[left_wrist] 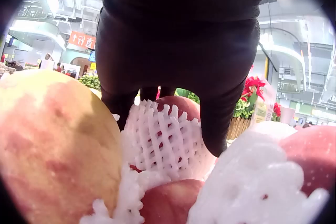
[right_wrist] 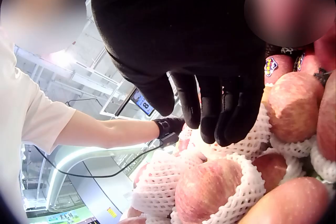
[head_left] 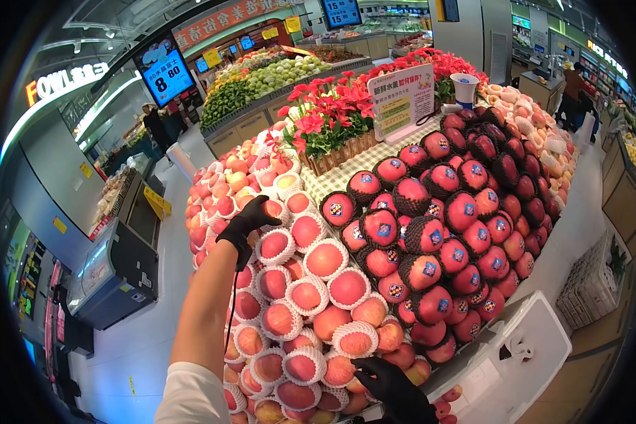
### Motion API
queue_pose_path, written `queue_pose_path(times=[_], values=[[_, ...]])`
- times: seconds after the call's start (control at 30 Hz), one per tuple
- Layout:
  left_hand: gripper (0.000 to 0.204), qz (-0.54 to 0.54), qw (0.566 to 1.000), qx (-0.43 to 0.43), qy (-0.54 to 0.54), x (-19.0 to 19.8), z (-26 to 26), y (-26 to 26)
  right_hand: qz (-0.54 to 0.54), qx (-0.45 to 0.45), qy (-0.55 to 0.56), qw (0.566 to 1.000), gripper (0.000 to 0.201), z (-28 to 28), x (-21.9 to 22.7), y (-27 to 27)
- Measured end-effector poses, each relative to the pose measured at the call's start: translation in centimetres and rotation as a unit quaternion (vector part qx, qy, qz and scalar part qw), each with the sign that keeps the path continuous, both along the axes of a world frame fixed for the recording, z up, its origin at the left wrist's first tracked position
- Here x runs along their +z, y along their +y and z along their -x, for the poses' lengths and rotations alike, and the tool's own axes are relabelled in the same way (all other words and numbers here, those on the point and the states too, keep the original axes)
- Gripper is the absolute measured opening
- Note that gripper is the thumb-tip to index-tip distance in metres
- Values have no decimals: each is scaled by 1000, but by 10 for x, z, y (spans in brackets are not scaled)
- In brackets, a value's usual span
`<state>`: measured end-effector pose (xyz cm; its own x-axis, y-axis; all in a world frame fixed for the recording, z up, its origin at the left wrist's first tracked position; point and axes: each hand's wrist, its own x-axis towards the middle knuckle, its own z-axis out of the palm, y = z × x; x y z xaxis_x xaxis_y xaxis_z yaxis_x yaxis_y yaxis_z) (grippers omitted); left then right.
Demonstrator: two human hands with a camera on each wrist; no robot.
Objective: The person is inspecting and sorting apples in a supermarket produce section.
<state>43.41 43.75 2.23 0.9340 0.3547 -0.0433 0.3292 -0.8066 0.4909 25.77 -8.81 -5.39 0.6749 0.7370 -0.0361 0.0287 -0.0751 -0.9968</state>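
My left hand [head_left: 251, 220], in a black glove, reaches over the far part of a heap of pink-red apples in white foam nets. In the left wrist view its thumb and fingers curl around both sides of a netted apple [left_wrist: 165, 140]. At the near edge of the heap is my right hand [head_left: 390, 387], also gloved in black. Its fingers [right_wrist: 211, 111] extend loosely downward in the right wrist view, fingertips right at a white foam net [right_wrist: 252, 140]; the thumb stands apart. A bare apple [head_left: 340, 370] lies beside those fingertips in the head view.
Dark red apples [head_left: 459, 219] in black nets are piled to the right. A white bin [head_left: 537, 346] stands at the near right. Behind the heap are red flowers [head_left: 325, 113] in a wooden planter and a white sign [head_left: 403, 102]. A freezer case [head_left: 113, 275] stands left across the aisle.
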Motion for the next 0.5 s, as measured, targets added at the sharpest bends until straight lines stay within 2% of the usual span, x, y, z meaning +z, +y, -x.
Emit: queue_pose_path(times=[0.3, 0.4, 0.5], values=[[110, 82, 996, 14, 19, 14, 16, -7, -9, 4, -28, 1000, 29, 1, 0, 3], [108, 84, 996, 33, -10, 17, 23, -11, 13, 12, -29, 999, 29, 2, 1, 3], [107, 88, 995, 45, -17, 29, 33, -18, -7, 20, -94, 995, 28, 2, -9, 3]])
